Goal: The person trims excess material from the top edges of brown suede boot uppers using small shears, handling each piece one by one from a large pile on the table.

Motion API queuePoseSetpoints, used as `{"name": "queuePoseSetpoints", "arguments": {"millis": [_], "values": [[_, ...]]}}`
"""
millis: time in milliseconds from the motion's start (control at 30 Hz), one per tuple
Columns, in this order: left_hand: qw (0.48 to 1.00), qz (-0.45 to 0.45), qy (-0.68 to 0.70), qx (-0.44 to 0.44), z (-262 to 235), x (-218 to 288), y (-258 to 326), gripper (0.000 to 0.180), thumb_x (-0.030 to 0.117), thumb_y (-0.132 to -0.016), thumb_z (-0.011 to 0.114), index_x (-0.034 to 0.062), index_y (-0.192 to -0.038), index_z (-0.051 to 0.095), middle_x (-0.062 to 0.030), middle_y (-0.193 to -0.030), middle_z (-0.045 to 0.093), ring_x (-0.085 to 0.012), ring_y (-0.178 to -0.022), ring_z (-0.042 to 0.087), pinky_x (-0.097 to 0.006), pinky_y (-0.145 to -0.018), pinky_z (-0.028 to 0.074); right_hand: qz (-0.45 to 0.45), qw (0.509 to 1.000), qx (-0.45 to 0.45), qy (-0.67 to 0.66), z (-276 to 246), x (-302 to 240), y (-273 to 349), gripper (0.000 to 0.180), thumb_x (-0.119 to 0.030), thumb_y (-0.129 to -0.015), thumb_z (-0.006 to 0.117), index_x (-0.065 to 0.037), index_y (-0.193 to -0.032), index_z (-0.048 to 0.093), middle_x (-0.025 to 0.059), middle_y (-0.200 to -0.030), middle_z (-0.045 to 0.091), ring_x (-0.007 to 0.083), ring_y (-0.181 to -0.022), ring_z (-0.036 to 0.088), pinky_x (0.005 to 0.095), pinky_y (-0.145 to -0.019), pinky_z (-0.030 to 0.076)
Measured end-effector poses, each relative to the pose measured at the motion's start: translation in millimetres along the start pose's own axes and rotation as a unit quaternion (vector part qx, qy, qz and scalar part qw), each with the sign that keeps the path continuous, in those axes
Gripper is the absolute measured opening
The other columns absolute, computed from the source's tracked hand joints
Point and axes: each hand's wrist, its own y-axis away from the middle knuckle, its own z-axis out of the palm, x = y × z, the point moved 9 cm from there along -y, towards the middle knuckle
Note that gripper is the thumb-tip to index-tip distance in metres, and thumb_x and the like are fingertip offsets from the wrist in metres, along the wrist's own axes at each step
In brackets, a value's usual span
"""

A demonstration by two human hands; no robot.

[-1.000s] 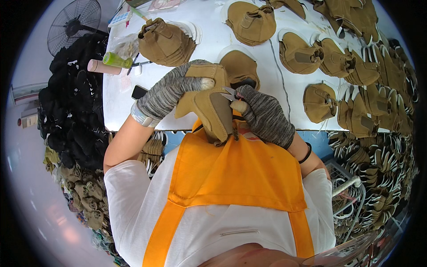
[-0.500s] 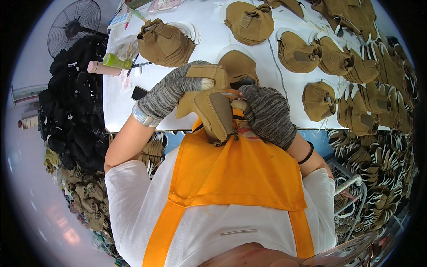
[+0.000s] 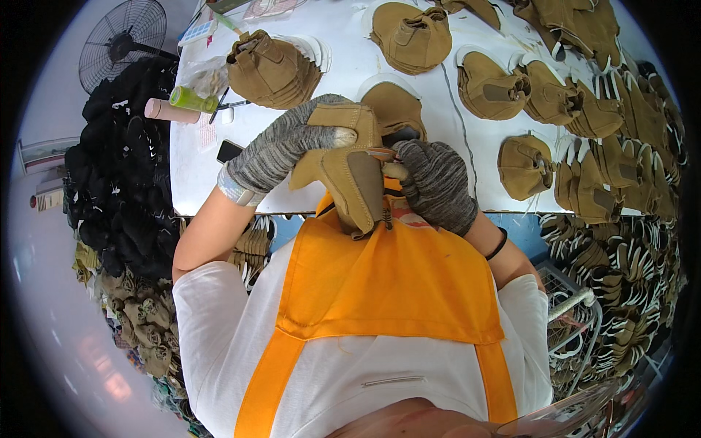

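Observation:
In front of my chest, my left hand point(image 3: 288, 142), in a grey knit glove with bare fingertips, grips a brown shoe upper point(image 3: 354, 179). Its thumb lies across the stitched top part, while a darker panel faces up. My right hand point(image 3: 438, 186), gloved alike, is closed beside the upper's right edge. A small reddish-brown thing point(image 3: 381, 153) pokes out between that hand's fingers and the upper; its kind is unclear, as the fingers cover most of it. Just beyond both hands, another brown upper with a white edge point(image 3: 394, 109) lies on the white table point(image 3: 292, 193).
A stack of brown uppers point(image 3: 274, 73) stands far left, with more uppers point(image 3: 493, 87) across the right. Near the left edge are a pink bottle point(image 3: 169, 111), a green bottle point(image 3: 193, 99) and a phone point(image 3: 228, 151). Black piles point(image 3: 124, 168) and a fan point(image 3: 124, 44) stand left; a wire basket point(image 3: 573, 321) sits right.
My right hand has shifted very slightly beside the upper, its wrist a little lower and inward. The left hand keeps its hold on the upper almost unmoved.

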Motion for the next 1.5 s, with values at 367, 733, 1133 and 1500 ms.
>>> {"name": "queuePoseSetpoints", "arguments": {"millis": [367, 733, 1133, 1500], "values": [[1.000, -0.014, -0.003, 0.004, -1, 0, -8, 0.062, 0.034, -0.073, 0.077, 0.0032, -0.122, 0.055, -0.0070, -0.110, 0.062, -0.0178, -0.103, 0.057, -0.032, -0.093, 0.044, -0.032, 0.998, -0.036, 0.037, 3, 4, -4, 0.026, -0.027, -0.082, 0.065, -0.008, -0.098, 0.060, 0.0098, -0.087, 0.061, 0.0301, -0.081, 0.059, 0.0425, -0.071, 0.047], [0.999, -0.008, 0.022, 0.025, -12, -7, -7, 0.065, 0.033, -0.072, 0.077, 0.0021, -0.124, 0.054, -0.0070, -0.112, 0.061, -0.0183, -0.105, 0.057, -0.031, -0.095, 0.044, 0.379, 0.925, -0.012, 0.037, 76, 245, 98, 0.038, -0.022, -0.093, 0.052, -0.007, -0.128, 0.051, 0.0168, -0.112, 0.057, 0.0327, -0.097, 0.059, 0.0409, -0.079, 0.050], [0.997, 0.048, -0.062, -0.011, -8, 8, -12, 0.058, 0.027, -0.071, 0.078, 0.0051, -0.120, 0.054, -0.0055, -0.110, 0.060, -0.0165, -0.105, 0.055, -0.030, -0.094, 0.043, 0.215, 0.920, 0.092, -0.314, 24, 121, 20, 0.047, -0.032, -0.088, 0.063, -0.002, -0.123, 0.053, 0.0129, -0.117, 0.059, 0.0286, -0.108, 0.057, 0.0367, -0.094, 0.045], [0.890, 0.274, -0.168, 0.323, -74, 73, 34, 0.029, 0.027, -0.088, 0.068, 0.0043, -0.104, 0.062, -0.0021, -0.098, 0.062, -0.0120, -0.097, 0.055, -0.029, -0.088, 0.044, 0.236, 0.733, -0.019, -0.638, 20, 81, -27, 0.061, -0.039, -0.085, 0.064, -0.001, -0.130, 0.047, 0.0148, -0.124, 0.055, 0.0232, -0.109, 0.057, 0.0372, -0.091, 0.050]]}}
